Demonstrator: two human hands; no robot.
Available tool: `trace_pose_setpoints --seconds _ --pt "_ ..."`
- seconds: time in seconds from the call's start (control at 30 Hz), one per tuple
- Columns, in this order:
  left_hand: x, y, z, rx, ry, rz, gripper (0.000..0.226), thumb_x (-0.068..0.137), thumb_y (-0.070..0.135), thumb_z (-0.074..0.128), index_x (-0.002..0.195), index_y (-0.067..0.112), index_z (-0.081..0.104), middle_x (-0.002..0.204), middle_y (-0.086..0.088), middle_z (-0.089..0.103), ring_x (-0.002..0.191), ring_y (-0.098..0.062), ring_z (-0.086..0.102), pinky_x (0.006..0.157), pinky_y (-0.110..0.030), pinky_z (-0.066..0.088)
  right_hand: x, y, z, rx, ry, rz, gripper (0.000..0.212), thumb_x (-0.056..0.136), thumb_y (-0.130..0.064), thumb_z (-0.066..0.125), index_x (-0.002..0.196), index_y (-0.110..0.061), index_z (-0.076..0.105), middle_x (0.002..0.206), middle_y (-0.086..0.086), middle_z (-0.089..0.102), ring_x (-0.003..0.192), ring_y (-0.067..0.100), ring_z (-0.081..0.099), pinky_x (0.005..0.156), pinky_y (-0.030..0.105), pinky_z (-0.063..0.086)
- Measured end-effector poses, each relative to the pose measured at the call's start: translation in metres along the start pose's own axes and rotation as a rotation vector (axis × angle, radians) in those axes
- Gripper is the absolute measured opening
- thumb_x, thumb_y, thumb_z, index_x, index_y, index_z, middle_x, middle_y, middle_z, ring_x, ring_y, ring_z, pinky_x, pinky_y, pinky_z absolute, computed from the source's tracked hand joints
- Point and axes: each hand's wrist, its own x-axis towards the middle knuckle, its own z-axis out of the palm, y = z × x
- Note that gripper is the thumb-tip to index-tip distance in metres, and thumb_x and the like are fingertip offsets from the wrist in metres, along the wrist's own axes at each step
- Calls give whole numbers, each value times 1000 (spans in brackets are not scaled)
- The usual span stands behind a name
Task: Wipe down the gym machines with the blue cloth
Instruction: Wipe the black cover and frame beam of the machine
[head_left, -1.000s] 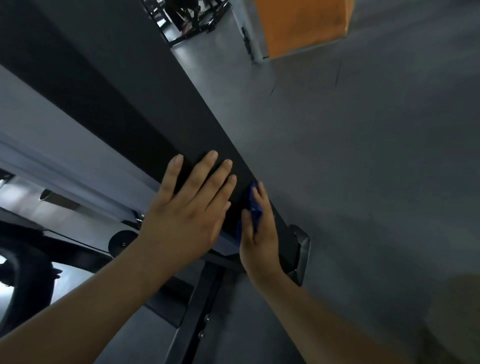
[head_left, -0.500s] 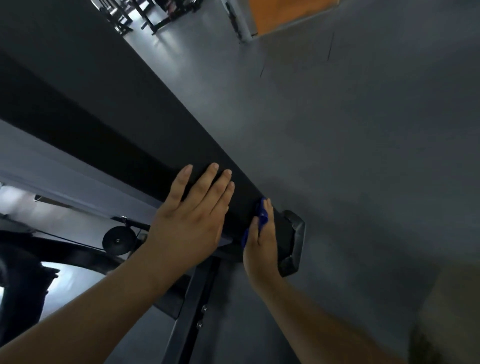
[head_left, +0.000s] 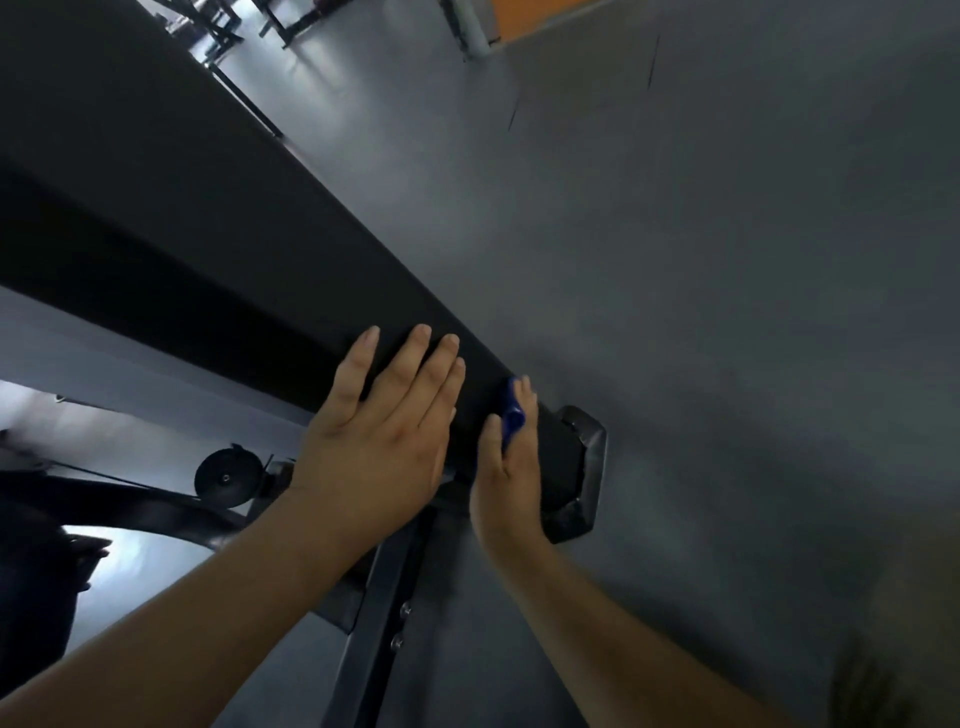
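Observation:
A long black machine beam (head_left: 249, 249) runs from the upper left down to a black end cap (head_left: 584, 467) near the middle. My left hand (head_left: 384, 431) lies flat on the beam's near end, fingers spread. My right hand (head_left: 506, 467) presses the blue cloth (head_left: 511, 415) against the beam's right side just before the end cap. Only a small fold of the cloth shows between thumb and fingers; the rest is hidden under the palm.
A black upright post (head_left: 379, 613) with bolts stands under the beam. A round black pulley (head_left: 226, 475) and a cable sit at lower left. Grey floor (head_left: 727, 312) fills the right side. More machine frames (head_left: 234, 31) and an orange block (head_left: 524, 15) are at the top.
Both hands have slid down the beam toward the end cap. The view has tilted, so more floor and distant frames show at the top.

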Motion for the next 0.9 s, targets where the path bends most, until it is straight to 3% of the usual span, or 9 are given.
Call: trace_pose_setpoints --seconds 0.07,0.17,0.37,0.47,0.57,0.63,0.73,0.8,0.9 --pt "-3 5 2 10 -43 33 62 114 37 32 168 7 38 179 -14 27 166 -35 21 133 -62 -13 -4 -22 9 -7 -64 -146 58 119 -32 40 173 -27 20 178 -24 12 163 -6 3 134 27 8" --pt "-3 11 5 0 -42 28 62 114 37 35 168 7 39 179 -14 26 167 -35 21 132 -63 -13 -1 -13 4 -12 -93 -237 56 119 -29 40 172 -26 24 178 -23 14 165 0 6 135 29 11" --pt "-1 29 14 -22 -15 -23 58 114 35 42 165 8 44 175 -11 37 164 -32 30 134 -63 -4 38 35 -14 70 112 127 59 110 -55 43 166 -36 39 171 -23 35 159 -2 27 134 45 24" --pt "-2 42 20 -16 -61 -7 61 114 37 40 167 8 40 178 -12 31 167 -33 24 134 -63 -8 51 8 -6 64 65 -14 54 111 -51 43 163 -34 45 169 -25 37 160 -2 25 133 38 24" --pt "-5 59 25 -19 -99 8 63 114 38 39 169 7 36 180 -14 25 168 -34 18 133 -63 -11 47 24 -14 1 -34 -167 53 116 -38 43 168 -30 38 175 -20 30 163 0 19 134 33 18" --pt "-5 69 30 -3 -117 23 64 114 39 37 170 7 33 180 -14 24 168 -34 18 133 -63 -12 46 65 -30 -51 -27 -103 55 117 -35 43 170 -30 32 175 -19 29 162 -1 20 135 37 18" --pt "-4 83 35 -18 -157 41 66 114 40 35 171 7 30 180 -14 22 168 -34 18 132 -64 -14 44 99 -43 -67 43 126 63 113 -52 42 171 -33 27 173 -17 32 157 -5 28 134 42 26" --pt "-3 92 38 -6 -192 45 68 114 41 33 172 7 25 182 -14 17 169 -34 13 131 -65 -17 45 94 -35 -52 92 113 71 107 -64 38 170 -32 30 173 -17 32 159 -1 26 134 41 25" --pt "-1 103 42 -25 -246 55 69 114 42 29 173 8 19 183 -13 11 170 -35 5 128 -67 -20 55 79 -24 21 103 -14 58 112 -55 37 164 -29 43 169 -16 40 160 5 30 132 39 26"
